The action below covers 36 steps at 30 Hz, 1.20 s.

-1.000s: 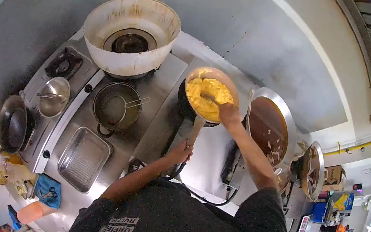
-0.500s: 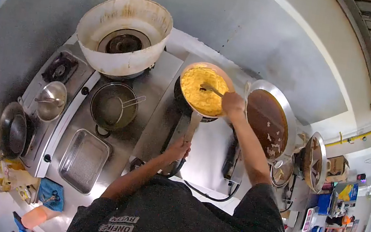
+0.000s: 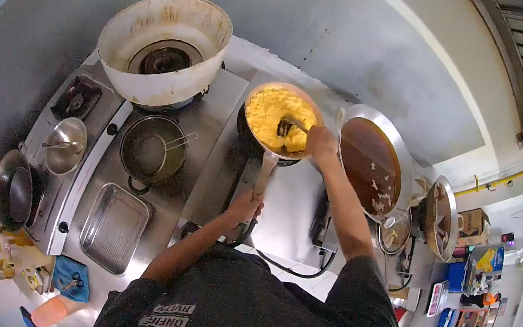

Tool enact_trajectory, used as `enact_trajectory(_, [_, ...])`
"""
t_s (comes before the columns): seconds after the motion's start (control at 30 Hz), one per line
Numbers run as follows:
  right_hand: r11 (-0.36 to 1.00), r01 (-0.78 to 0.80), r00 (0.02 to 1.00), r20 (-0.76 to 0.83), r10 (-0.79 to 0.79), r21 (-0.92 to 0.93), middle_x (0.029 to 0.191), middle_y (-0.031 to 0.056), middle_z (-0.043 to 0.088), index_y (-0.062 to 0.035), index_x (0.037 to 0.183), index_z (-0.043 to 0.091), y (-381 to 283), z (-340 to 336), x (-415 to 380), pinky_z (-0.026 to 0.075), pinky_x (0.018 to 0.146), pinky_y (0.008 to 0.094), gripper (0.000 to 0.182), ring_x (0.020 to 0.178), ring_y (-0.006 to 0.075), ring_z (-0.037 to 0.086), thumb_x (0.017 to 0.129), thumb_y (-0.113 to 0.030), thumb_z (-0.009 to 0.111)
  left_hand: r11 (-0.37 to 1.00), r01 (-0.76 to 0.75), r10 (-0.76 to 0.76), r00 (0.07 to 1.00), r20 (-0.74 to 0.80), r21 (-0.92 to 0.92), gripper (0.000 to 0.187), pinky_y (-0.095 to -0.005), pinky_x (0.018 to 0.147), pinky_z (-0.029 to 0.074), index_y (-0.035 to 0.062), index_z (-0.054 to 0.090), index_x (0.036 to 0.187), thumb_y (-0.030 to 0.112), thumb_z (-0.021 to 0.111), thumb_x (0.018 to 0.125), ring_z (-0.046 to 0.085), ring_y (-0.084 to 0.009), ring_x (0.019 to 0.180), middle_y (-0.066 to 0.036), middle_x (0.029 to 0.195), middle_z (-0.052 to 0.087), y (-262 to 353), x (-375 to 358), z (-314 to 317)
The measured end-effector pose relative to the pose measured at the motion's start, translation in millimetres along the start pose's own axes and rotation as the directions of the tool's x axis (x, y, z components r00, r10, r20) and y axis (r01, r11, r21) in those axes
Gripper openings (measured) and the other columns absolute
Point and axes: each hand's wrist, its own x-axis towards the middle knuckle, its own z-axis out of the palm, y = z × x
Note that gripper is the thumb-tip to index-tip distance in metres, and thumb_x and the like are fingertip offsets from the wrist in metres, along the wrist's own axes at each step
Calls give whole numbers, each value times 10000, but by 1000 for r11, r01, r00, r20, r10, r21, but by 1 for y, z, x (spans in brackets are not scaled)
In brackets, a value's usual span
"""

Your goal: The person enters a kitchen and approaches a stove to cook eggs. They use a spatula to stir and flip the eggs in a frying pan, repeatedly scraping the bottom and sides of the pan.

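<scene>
My left hand (image 3: pixel 244 208) is closed around the handle of a frying pan (image 3: pixel 312 103), which sits over a dark burner. Yellow scrambled egg (image 3: pixel 273 106) fills most of the pan, with dark gaps on its lower side. Gripped in my right hand (image 3: pixel 323 144), above the pan's right rim, is a spatula (image 3: pixel 299 125). Its dark head rests in the egg, and part of its handle is hidden by my fingers.
Right of the frying pan stands a wide pot of brown liquid (image 3: pixel 370 163). A large white ring-shaped surround (image 3: pixel 158 84) encloses a burner at back left. On the left counter are a dark pot with a strainer (image 3: pixel 152 150), a metal tray (image 3: pixel 113 229) and a steel bowl (image 3: pixel 64 158).
The spatula head has shifted down through the egg, which is now pushed up and bunched, baring dark pan near the lower rim. The whole view has drifted slightly.
</scene>
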Motion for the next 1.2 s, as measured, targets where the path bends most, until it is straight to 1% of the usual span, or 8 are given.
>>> enact_trajectory(0.2, [994, -108, 994, 14, 108, 30, 827, 197, 612, -18, 806, 617, 20, -61, -42, 493, 683, 401, 187, 785, 328, 606, 752, -141, 487, 997, -44, 46, 998, 31, -62, 117, -253, 439, 386, 96, 366, 859, 195, 426, 878, 436, -103, 503, -5, 612, 438, 3, 3, -3])
enact_trajectory(0.4, [979, -170, 983, 86, 160, 110, 836, 193, 610, -9, 828, 604, 36, 20, 9, 481, 681, 428, 223, 815, 322, 600, 756, -174, 473, 999, -35, 34, 999, -27, -36, 125, -256, 441, 390, 101, 356, 846, 199, 430, 873, 436, -95, 509, 0, 614, 440, -2, 4, -1])
enact_trajectory(0.53, [980, 91, 984, -170, -60, 180, 789, 190, 614, -15, 797, 615, 26, 44, 56, 489, 640, 408, 199, 742, 326, 609, 734, -137, 471, 999, -14, 12, 998, -67, -29, 121, -252, 439, 388, 100, 367, 839, 197, 424, 880, 433, -93, 506, 1, 619, 442, 17, -9, 7])
enact_trajectory(0.77, [843, 482, 863, -37, -504, -239, 759, 168, 622, -19, 756, 629, -9, -25, 42, 506, 590, 350, 183, 734, 258, 625, 733, -139, 492, 998, -66, 66, 998, -7, 14, 142, -258, 424, 382, 87, 356, 841, 200, 434, 878, 419, -99, 491, -5, 620, 434, 14, -5, -1])
enact_trajectory(0.87, [814, 511, 859, 179, -479, -277, 766, 141, 627, -35, 754, 637, -39, -44, -14, 509, 587, 344, 179, 732, 243, 629, 746, -134, 487, 995, -21, 17, 999, -39, -100, 143, -261, 429, 386, 79, 361, 843, 198, 431, 879, 422, -100, 493, -7, 614, 433, 6, 1, 0])
enact_trajectory(1.03, [945, 270, 962, 11, -272, -183, 786, 130, 630, -52, 795, 645, -46, 4, -5, 506, 614, 345, 184, 739, 242, 628, 761, -102, 471, 999, 6, -7, 1000, -17, -47, 139, -259, 440, 389, 77, 355, 847, 192, 427, 879, 426, -103, 499, -13, 616, 438, -2, 7, -4])
enact_trajectory(1.13, [956, 230, 971, 114, -212, -181, 803, 132, 629, -57, 858, 636, -34, -10, 11, 505, 622, 348, 205, 747, 243, 626, 776, -110, 455, 1000, -7, 7, 1000, -25, -13, 138, -260, 444, 392, 75, 355, 851, 191, 425, 880, 428, -104, 500, -13, 620, 441, 9, -5, -1])
enact_trajectory(1.2, [954, 276, 960, -13, -280, -120, 806, 132, 629, -61, 925, 614, -30, -16, -13, 505, 628, 352, 225, 750, 252, 626, 785, -112, 445, 999, -26, 25, 1000, -10, -20, 141, -262, 447, 394, 74, 357, 851, 194, 424, 880, 429, -104, 502, -10, 624, 443, 9, -2, -1])
